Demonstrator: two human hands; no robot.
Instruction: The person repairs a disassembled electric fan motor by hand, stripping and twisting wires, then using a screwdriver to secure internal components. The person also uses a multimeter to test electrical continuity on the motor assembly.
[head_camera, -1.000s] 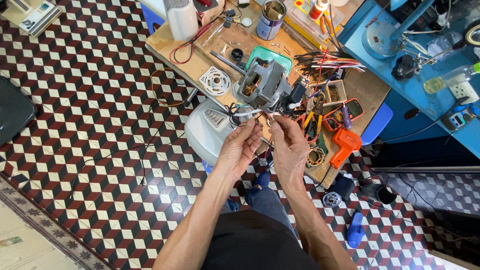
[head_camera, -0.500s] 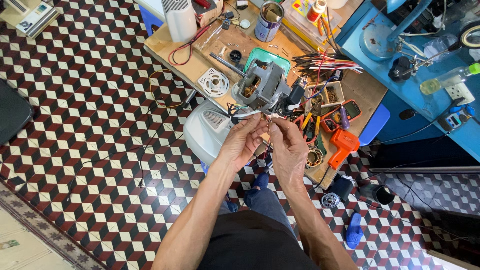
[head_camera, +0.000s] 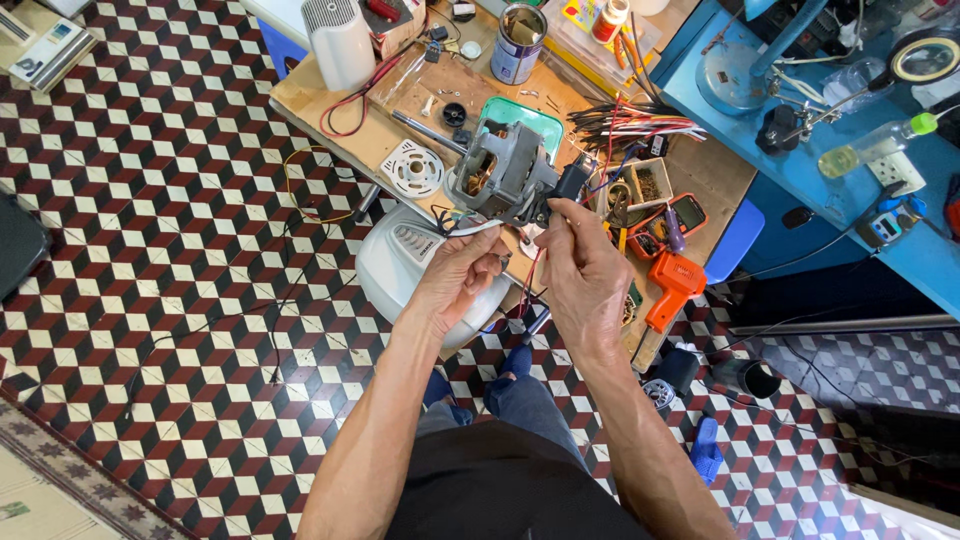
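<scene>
A grey fan motor with copper windings stands at the near edge of a wooden workbench. Thin wires hang from it toward me. My left hand pinches a white wire just below the motor. My right hand grips red and black wires beside it, the thumb close to the motor's right side. Under my hands sits a white fan base with a button panel.
A white round grille part, a tin can, a bundle of coloured wires, an orange tool and a multimeter lie on the bench. A blue table stands to the right. Cables trail over the chequered floor.
Both hands have stayed at the motor's wires, with small shifts of the fingers. The motor has not moved.
</scene>
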